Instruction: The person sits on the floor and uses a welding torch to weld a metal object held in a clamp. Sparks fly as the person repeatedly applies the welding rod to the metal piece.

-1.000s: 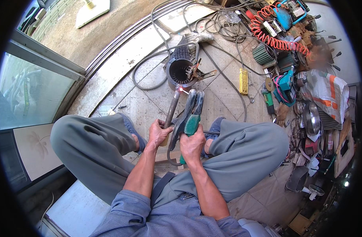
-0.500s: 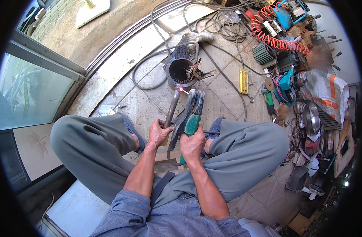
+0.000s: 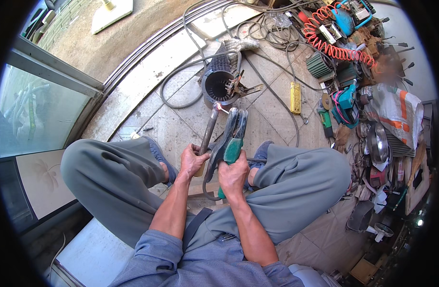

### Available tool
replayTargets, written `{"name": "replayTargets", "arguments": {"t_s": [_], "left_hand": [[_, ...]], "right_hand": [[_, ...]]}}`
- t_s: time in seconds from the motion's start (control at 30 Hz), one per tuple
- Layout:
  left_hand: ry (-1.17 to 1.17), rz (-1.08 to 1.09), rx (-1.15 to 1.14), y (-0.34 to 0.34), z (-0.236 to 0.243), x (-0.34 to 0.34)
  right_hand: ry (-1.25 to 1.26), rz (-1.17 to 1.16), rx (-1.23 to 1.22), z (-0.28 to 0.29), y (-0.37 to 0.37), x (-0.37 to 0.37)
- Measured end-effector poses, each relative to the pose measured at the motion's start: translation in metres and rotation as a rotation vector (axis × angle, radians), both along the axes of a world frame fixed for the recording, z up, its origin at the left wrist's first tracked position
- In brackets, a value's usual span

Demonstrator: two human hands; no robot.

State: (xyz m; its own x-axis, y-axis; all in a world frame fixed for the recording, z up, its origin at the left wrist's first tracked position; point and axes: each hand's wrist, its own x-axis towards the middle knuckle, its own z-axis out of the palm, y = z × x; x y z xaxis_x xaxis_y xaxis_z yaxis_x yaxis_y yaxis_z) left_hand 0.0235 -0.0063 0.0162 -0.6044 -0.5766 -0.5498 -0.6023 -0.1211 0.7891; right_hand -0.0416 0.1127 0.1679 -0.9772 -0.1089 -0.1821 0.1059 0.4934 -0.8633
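Hammer (image 3: 209,130) upright in front of the seated person's knees, left hand (image 3: 193,160) wrapped tight round its lower handle. Right hand (image 3: 234,175) clenched on green-handled welding clamp (image 3: 230,138), just beside the hammer. Both point at dark motor housing (image 3: 218,85) on tiled floor (image 3: 176,129). Orange coiled hose (image 3: 335,48) well apart, upper right.

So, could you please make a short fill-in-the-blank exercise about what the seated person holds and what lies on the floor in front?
1. The left hand grips a metal ____ by its handle.
2. The right hand holds a clamp tool with ____ handles.
3. The dark motor housing lies on the tiled ____.
4. The coiled hose at the upper right is ____ in colour.

Missing words: hammer; green; floor; orange
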Motion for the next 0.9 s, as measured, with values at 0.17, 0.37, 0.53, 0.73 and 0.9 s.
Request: {"name": "replayTargets", "arguments": {"t_s": [0.17,0.37,0.53,0.73,0.9], "left_hand": [[-0.006,0.010,0.047,0.001,0.015,-0.003],[-0.101,-0.072,-0.099,-0.002,0.012,-0.004],[-0.063,-0.055,-0.058,-0.001,0.001,-0.002],[0.083,-0.001,0.004,0.000,-0.026,0.006],[0.057,0.013,0.038,0.001,-0.011,0.003]], "right_hand": [[0.008,0.030,-0.004,0.002,0.001,-0.001],[-0.109,0.011,0.037,0.000,0.001,0.000],[-0.028,0.022,-0.023,-0.005,0.004,-0.001],[0.046,0.008,-0.009,-0.011,0.004,0.001],[0.036,0.005,-0.018,-0.006,0.003,0.000]]}}
